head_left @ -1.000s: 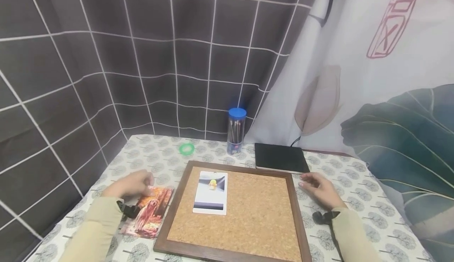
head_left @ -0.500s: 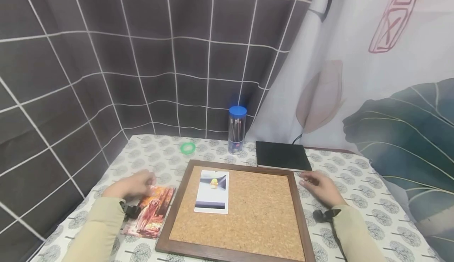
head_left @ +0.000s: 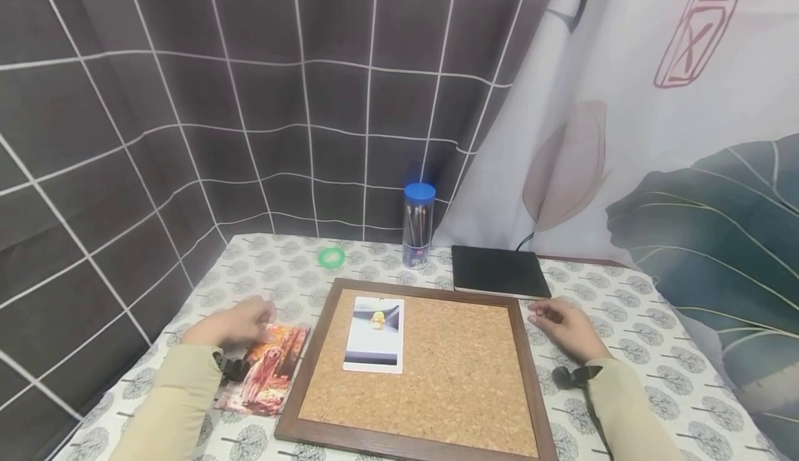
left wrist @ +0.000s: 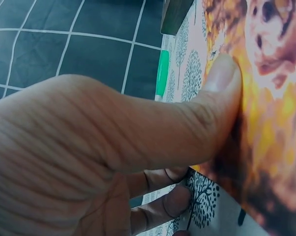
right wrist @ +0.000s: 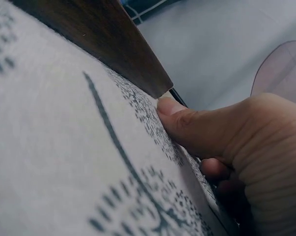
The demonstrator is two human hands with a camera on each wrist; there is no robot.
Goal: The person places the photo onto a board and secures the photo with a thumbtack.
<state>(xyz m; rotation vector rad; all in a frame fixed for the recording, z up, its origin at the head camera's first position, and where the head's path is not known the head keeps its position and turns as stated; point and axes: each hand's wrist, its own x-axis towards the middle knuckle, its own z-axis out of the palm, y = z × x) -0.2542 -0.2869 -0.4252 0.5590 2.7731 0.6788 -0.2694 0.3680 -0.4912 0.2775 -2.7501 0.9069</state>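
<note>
My left hand (head_left: 236,322) rests at the upper left of a photo print of a golden dog among orange leaves (head_left: 272,371). Seen from the left wrist, the thumb (left wrist: 206,110) lies over the photo's edge, while the other fingers bend loosely on the tablecloth beside it. On the right, my right hand (head_left: 566,328) lies by the upper right corner of a wood-framed cork board (head_left: 431,392). Its thumb is close to the frame's corner; whether they touch I cannot tell. A second photo, with a small yellow figure (head_left: 374,343), lies on the board's upper left.
Behind the board stand a clear tube of pencils with a blue lid (head_left: 417,229) and a black notebook (head_left: 499,272). A green ring (head_left: 331,258), like a tape roll, lies at the back left. Tree-print cloth (head_left: 250,267) covers the table; curtains hang behind.
The head view has shifted slightly. Both hands keep nearly the same places, and neither photo has visibly moved on the table or the board.
</note>
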